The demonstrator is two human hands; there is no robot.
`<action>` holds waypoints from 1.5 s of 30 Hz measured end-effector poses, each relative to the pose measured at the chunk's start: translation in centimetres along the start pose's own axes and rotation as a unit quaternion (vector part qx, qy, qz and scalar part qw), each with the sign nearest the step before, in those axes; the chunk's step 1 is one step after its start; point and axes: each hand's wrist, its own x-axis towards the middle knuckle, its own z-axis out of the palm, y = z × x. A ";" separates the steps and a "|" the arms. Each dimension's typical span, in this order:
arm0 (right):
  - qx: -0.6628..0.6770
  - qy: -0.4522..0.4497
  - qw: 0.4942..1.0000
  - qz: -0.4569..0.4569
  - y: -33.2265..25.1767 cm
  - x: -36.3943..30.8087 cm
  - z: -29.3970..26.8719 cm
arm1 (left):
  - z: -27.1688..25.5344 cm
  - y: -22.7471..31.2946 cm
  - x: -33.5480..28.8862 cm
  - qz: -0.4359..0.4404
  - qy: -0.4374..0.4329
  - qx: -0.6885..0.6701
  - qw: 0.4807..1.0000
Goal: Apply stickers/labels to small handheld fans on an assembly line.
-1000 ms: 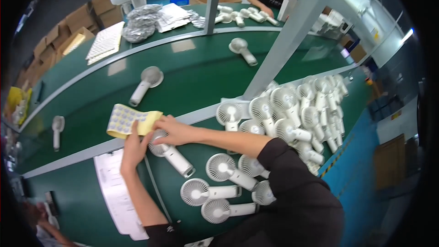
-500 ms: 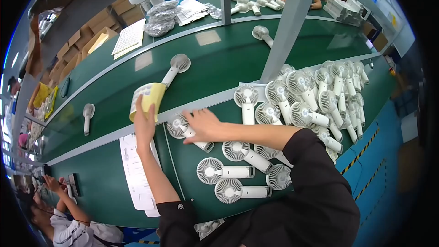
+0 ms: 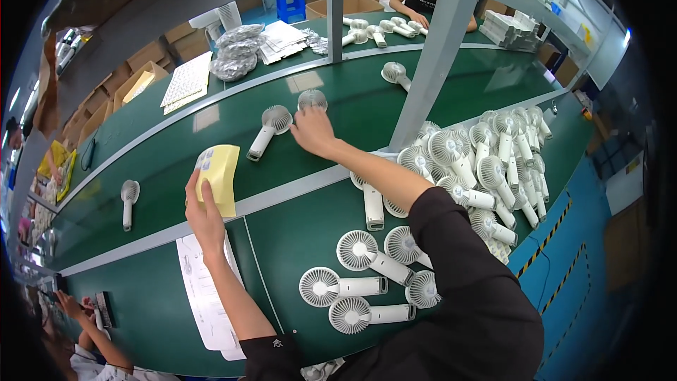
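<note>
My left hand grips a curled yellow sheet of labels above the rail at the near edge of the green belt. My right hand reaches over the belt, closed around a white handheld fan. Only that fan's round head shows; its handle is hidden under my fingers. Just left of it on the belt lies another handheld fan, its handle pointing toward me. Several more white fans lie on the green table below my right forearm, partly covered by my sleeve.
A large pile of fans fills the table at right. Printed white sheets lie near my left forearm. A grey metal post rises between table and belt. Single fans rest along the belt. Co-workers sit at far right and lower left.
My right hand has moved from the near table across the rail onto the belt, and the fan beside it there has gone with it. My left hand still holds the yellow label sheet.
</note>
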 end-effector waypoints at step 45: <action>0.775 -0.341 0.469 0.251 -9.0 -1.8 -11.4 | 1.5 0.9 -0.6 0.025 -0.138 -0.093 0.986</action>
